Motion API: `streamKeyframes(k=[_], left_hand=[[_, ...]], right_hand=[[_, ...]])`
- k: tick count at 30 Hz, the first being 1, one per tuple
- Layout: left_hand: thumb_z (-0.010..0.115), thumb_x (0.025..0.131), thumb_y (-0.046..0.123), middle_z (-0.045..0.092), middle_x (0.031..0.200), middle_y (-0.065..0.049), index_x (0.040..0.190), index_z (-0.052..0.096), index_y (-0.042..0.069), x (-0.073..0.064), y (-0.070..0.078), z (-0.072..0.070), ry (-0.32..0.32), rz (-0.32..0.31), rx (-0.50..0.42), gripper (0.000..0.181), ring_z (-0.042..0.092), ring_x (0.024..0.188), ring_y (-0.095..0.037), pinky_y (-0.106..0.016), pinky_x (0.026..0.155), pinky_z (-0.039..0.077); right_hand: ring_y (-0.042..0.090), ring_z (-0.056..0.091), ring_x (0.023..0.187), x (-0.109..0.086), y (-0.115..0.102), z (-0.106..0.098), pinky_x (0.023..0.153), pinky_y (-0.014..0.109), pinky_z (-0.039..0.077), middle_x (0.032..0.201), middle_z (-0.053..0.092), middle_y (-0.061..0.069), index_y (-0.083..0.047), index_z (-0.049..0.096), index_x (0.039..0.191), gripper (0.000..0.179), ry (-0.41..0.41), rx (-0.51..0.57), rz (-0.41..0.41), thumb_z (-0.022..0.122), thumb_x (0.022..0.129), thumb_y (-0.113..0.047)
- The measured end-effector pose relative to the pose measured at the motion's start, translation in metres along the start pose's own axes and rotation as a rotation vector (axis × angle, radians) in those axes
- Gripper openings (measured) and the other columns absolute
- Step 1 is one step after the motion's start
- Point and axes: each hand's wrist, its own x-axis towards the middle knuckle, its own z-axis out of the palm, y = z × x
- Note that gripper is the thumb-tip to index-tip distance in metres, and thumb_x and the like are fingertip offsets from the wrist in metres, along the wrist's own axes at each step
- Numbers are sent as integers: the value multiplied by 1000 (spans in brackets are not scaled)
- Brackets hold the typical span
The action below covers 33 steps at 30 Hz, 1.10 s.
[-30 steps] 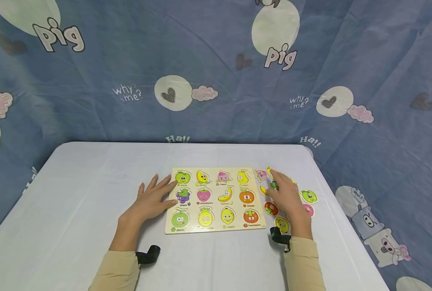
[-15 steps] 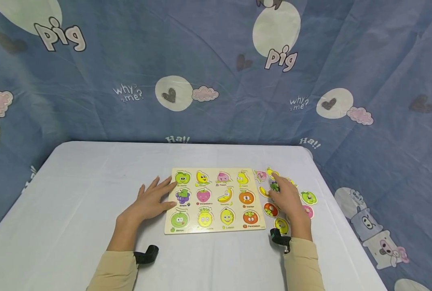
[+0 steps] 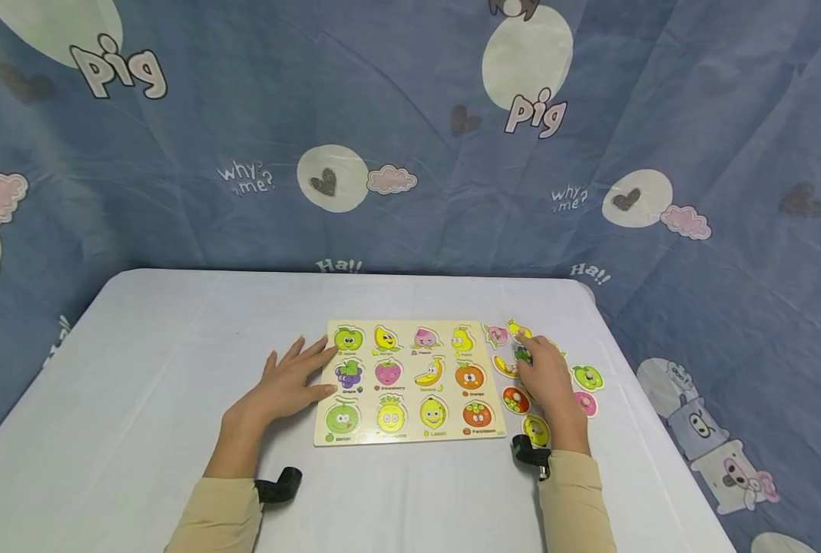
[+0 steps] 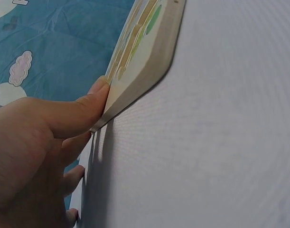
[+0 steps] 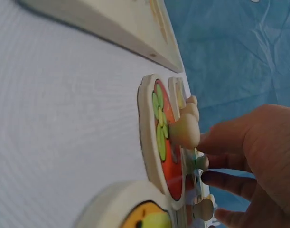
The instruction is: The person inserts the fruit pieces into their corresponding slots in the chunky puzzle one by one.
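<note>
On the white table [image 3: 168, 346], the left edge of the fruit board [image 3: 413, 411] is touched by the thumb and fingertips of the left hand [image 3: 282, 388], which is held spread. Just right of the board, a banana piece [image 3: 504, 367] and a red piece [image 3: 516, 400] are seen. Knobbed pieces are partly covered by the right hand [image 3: 544, 376]; whether one is grasped cannot be told. Farther right, a green piece [image 3: 587, 377] is placed above a pink piece [image 3: 586, 404].
</note>
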Motion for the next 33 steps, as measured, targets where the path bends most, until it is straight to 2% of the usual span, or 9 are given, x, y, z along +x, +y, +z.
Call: streamKeyframes(k=[9, 17, 33], left_hand=[[70, 88, 39, 27, 165, -6, 152, 42, 22, 0, 1, 0, 1, 2, -3, 73, 8, 155, -41, -72, 118, -5], [69, 88, 40, 27, 165, -5, 153, 41, 22, -2, -1, 1, 1, 4, -5, 72, 8, 155, -41, -72, 118, -5], [70, 88, 40, 24, 166, -5, 153, 40, 22, -4, -1, -2, -16, 4, -30, 74, 6, 155, -40, -70, 118, -8]], right_hand=[[35, 51, 119, 2, 2, 1, 108, 54, 43, 125, 60, 16, -3, 68, 123, 34, 51, 18, 13, 55, 92, -5], [31, 52, 111, 9, 4, 4, 104, 51, 45, 113, 62, 13, -2, 72, 107, 21, 67, 48, 31, 57, 92, -2], [30, 49, 103, 12, 4, 1, 96, 48, 47, 106, 60, 15, -2, 72, 104, 18, 31, 37, 40, 59, 92, -2]])
